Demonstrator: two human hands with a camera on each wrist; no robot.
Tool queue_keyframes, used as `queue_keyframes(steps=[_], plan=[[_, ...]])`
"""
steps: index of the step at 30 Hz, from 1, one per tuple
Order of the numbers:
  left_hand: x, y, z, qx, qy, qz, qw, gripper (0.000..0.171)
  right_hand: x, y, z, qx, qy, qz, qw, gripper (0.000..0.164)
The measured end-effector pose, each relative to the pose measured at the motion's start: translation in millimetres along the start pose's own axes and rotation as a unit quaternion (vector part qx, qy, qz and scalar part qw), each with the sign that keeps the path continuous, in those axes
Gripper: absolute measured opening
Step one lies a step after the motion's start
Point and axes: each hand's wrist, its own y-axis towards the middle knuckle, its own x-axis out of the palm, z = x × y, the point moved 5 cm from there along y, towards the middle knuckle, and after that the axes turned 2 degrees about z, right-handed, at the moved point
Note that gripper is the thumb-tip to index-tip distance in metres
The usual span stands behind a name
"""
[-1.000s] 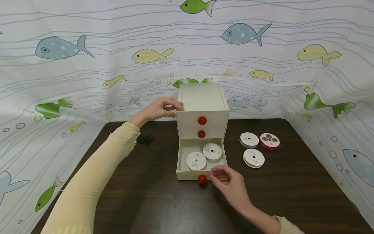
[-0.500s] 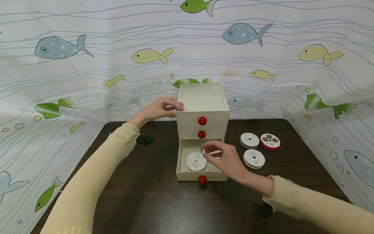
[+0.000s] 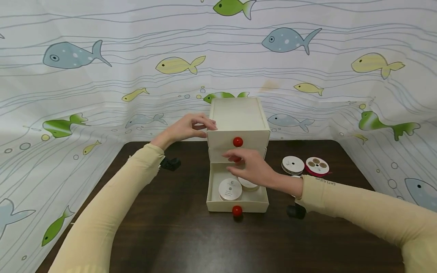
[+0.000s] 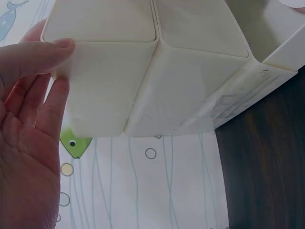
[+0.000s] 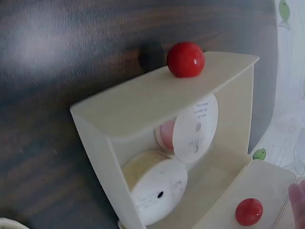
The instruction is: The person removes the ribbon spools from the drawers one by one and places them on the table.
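A cream drawer box [image 3: 239,113] stands on the table with three red-knobbed drawers. Its bottom drawer [image 3: 254,207] is pulled out and holds a white ribbon spool [image 3: 230,189] and a second spool [image 5: 159,193] with yellowish ribbon, partly covered by my hand in the head view. My left hand [image 3: 186,128] rests on the box's upper left corner, fingertips on the top edge; its thumb touches near that edge. My right hand [image 3: 252,167] hovers before the middle drawer, fingers loosely bent. The middle knob [image 5: 249,212] shows apart from the fingertips [image 5: 298,198] in the right wrist view.
Right of the box lie a white spool [image 3: 293,164] and a spool with red ribbon [image 3: 317,166]. Another spool there is mostly hidden behind my right sleeve [image 3: 355,201]. A fish-patterned sheet [image 3: 136,45] hangs behind and beside the dark table [image 3: 170,235].
My right hand has moved from the bottom drawer's front edge up over the drawer to the middle drawer's front. The left hand stays on the box, and the bottom drawer remains pulled out.
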Motion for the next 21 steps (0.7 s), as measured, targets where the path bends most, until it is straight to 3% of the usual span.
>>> queue_keyframes(steps=[6, 10, 16, 21], plan=[[1.5, 0.4, -0.1, 0.004, -0.001, -0.001, 1.0, 0.025, 10.2, 15.1, 1.5, -0.021, -0.041, -0.079, 0.996, 0.042], [1.2, -1.7, -0.3, 0.004, -0.004, 0.0, 1.0, 0.025, 21.3, 22.0, 4.6, -0.029, -0.05, -0.155, 0.986, 0.044], [0.6, -2.0, 0.0, -0.003, -0.007, 0.003, 1.0, 0.025, 36.3, 29.6, 13.0, -0.044, -0.117, -0.282, 0.951, 0.055], [1.0, -0.6, 0.7, -0.007, -0.012, 0.004, 0.9999, 0.025, 45.0, 32.0, 19.8, -0.027, -0.141, -0.353, 0.925, 0.062]])
